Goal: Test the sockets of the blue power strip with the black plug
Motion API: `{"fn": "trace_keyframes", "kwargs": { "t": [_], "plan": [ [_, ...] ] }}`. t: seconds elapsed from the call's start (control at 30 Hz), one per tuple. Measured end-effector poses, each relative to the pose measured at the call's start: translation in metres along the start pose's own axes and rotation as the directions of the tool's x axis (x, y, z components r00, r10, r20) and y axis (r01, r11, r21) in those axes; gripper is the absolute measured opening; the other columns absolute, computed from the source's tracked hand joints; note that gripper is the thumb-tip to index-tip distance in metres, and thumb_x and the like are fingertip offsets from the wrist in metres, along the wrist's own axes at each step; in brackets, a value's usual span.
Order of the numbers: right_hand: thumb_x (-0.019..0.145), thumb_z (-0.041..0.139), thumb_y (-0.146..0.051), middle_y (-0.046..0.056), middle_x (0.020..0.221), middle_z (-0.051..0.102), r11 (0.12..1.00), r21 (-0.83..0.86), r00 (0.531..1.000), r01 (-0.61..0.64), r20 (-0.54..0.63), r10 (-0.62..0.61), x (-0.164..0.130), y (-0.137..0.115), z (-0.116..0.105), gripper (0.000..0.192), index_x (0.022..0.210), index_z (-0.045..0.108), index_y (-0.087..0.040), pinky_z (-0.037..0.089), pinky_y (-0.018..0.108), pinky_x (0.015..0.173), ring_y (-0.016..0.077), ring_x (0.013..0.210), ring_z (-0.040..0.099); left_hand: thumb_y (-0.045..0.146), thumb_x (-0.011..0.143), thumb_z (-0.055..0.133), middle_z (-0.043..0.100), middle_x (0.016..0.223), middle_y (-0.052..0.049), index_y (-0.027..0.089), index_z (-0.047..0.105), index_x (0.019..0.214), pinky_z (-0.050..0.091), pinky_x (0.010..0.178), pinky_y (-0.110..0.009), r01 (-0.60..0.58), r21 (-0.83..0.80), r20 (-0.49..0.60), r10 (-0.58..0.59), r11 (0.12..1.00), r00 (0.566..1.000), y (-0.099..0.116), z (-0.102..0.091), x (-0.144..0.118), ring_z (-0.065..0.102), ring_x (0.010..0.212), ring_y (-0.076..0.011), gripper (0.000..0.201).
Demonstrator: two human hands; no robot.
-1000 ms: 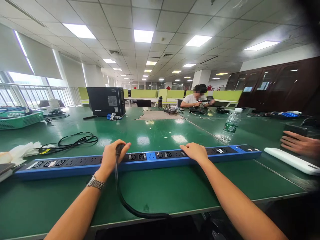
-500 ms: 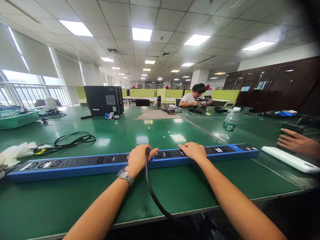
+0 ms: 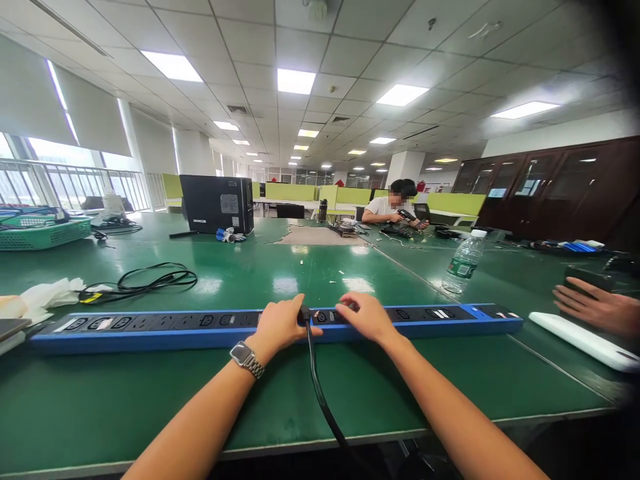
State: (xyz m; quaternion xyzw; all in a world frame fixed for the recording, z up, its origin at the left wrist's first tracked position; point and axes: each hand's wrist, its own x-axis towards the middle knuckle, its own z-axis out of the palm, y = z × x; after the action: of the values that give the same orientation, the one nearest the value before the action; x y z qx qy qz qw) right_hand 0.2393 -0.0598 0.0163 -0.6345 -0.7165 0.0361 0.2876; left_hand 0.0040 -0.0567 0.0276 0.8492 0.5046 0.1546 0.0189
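My left hand (image 3: pixel 281 325) closes around the black moulded plug (image 3: pixel 305 313) of a thick black power cable (image 3: pixel 323 403), thumb and fingers wrapped about the plug body, and presses it down onto the long blue-and-black socket strip (image 3: pixel 150 327) near its middle. My right hand (image 3: pixel 367 316) lies flat and loosely spread on the strip just to the right of the plug, fingertips on the black socket face, holding nothing; it appears to steady the strip. I judge the step in hand to be the seating of the plug in 1 socket. From this angle I cannot tell whether the pins are fully home, since my left hand covers the joint. The next move, as I judge it, calls for a straight downward push in line with the socket, with the right hand bearing down so that the strip does not slide on the glossy green tabletop (image 3: pixel 310 267).

The strip lies crosswise in front of me, parallel to the table's near edge. The plug sits between my 2 hands, touching the left and just beside the right. The cable runs from the plug toward me and drops over the near edge. Another person's hand (image 3: pixel 595 308) rests well apart at the far right, near a long white bar (image 3: pixel 580 337).
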Motion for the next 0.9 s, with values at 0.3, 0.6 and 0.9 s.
{"fn": "trace_keyframes", "kwargs": {
  "t": [0.3, 0.6, 0.9],
  "plan": [
    [0.080, 0.066, -0.053, 0.010, 0.106, 0.069, 0.848, -0.035, 0.849, 0.528, 0.034, -0.527, 0.006, -0.065, 0.037, 0.047, 0.113, 0.065, -0.019, 0.045, 0.036, 0.084, 0.0250, 0.097, 0.058, 0.061, 0.069, 0.066, 0.070, 0.102, -0.012, 0.021, 0.064, 0.097, 0.045, 0.084, -0.042, 0.013, 0.117, 0.002, -0.014, 0.993, 1.000, -0.018, 0.001, -0.013, 0.063, 0.099, -0.0337, 0.049],
    [0.095, 0.037, -0.043, 0.006, 0.093, 0.072, 0.951, 0.129, 0.887, 0.281, -0.413, -0.206, 0.015, -0.053, 0.014, 0.040, 0.094, 0.069, -0.019, 0.045, 0.023, 0.080, 0.0170, 0.086, 0.064, 0.069, 0.064, 0.068, 0.068, 0.110, -0.015, 0.020, 0.062, 0.112, 0.043, 0.090, -0.045, 0.008, 0.089, 0.042, -0.012, 0.996, 0.999, -0.020, 0.001, -0.010, 0.061, 0.105, -0.0363, 0.069],
    [0.077, 0.056, -0.048, 0.003, 0.071, 0.070, 0.959, 0.253, 0.966, 0.125, -0.252, -0.059, 0.015, 0.030, -0.022, 0.031, 0.072, 0.070, -0.021, 0.044, 0.026, 0.064, 0.0188, 0.069, 0.063, 0.070, 0.067, 0.065, 0.068, 0.113, -0.012, 0.020, 0.059, 0.117, 0.043, 0.091, -0.044, 0.005, 0.105, 0.062, -0.012, 0.994, 0.998, -0.021, 0.000, -0.011, 0.061, 0.106, -0.0337, 0.071]
  ]
}}
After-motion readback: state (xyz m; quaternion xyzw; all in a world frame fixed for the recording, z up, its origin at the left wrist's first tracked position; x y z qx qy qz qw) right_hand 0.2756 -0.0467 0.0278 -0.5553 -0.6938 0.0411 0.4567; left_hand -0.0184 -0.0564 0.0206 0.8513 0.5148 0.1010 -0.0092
